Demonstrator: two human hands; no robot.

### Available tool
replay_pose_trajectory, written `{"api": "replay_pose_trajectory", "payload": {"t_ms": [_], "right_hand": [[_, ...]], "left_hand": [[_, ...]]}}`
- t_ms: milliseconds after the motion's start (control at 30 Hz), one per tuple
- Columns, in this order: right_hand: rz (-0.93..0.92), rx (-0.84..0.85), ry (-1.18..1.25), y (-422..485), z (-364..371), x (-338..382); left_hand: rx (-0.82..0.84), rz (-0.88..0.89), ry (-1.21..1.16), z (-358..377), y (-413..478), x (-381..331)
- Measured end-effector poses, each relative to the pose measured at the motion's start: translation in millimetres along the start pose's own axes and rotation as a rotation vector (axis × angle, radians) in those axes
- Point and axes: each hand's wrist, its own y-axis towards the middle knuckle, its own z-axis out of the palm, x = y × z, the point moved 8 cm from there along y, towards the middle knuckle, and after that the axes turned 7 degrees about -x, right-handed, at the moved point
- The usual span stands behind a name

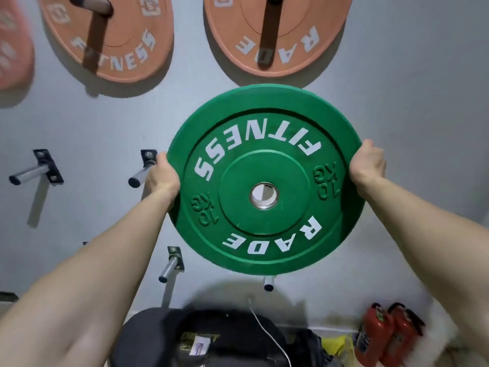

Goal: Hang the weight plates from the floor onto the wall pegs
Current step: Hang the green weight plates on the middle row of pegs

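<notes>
Gripping the green plate (264,178) by opposite rims, left hand (164,178) and right hand (366,165) square its bore toward a peg apparently hidden behind.

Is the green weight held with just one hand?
No, the left hand grips one edge of the green plate and the right hand grips the opposite edge.

both hands (264,168) grip the green plate (264,229) before the wall (105,123).

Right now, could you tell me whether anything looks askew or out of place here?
The green plate, held by the left hand and right hand, faces the wall with its lettering upside down; nothing looks damaged.
</notes>
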Motion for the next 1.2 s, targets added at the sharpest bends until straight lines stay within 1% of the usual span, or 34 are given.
{"api": "replay_pose_trajectory", "payload": {"t_ms": [33,133,233,433,533,600,667,767,900,967,1200], "right_hand": [[0.013,0.002,-0.01,8.3,14.9,6.4],[0.033,-0.013,0.001,38.7,54.8,13.3],[0.059,-0.032,-0.013,64.2,87.5,8.0],[0.115,-0.03,-0.128,115.2,144.9,-27.1],[0.151,-0.016,-0.162,140.2,175.6,-53.0],[0.162,-0.024,-0.202,156.2,185.7,-66.7],[0.162,0.003,-0.233,168.4,196.5,-76.8],[0.201,-0.006,-0.282,172.0,198.5,-101.8],[0.168,-0.012,-0.335,173.6,201.5,-114.7],[0.15,-0.004,-0.324,168.3,200.2,-118.9],[0.091,-0.061,-0.278,164.6,200.2,-135.3]], "left_hand": [[0.007,0.0,0.04,11.1,13.8,-8.2],[0.035,-0.014,-0.046,53.7,58.0,-28.5],[0.071,0.004,-0.039,99.0,89.9,-35.1],[0.168,-0.005,0.012,197.1,122.7,0.7],[0.207,-0.092,0.003,245.2,133.2,28.1],[0.211,-0.123,0.015,272.0,136.1,37.5],[0.226,-0.137,0.033,295.9,142.9,44.7],[0.228,-0.124,0.084,311.7,144.1,50.9],[0.198,-0.034,0.119,312.6,147.8,36.2],[0.196,0.007,0.097,308.4,145.3,29.3],[0.148,0.125,0.022,301.2,139.9,29.3]]}}
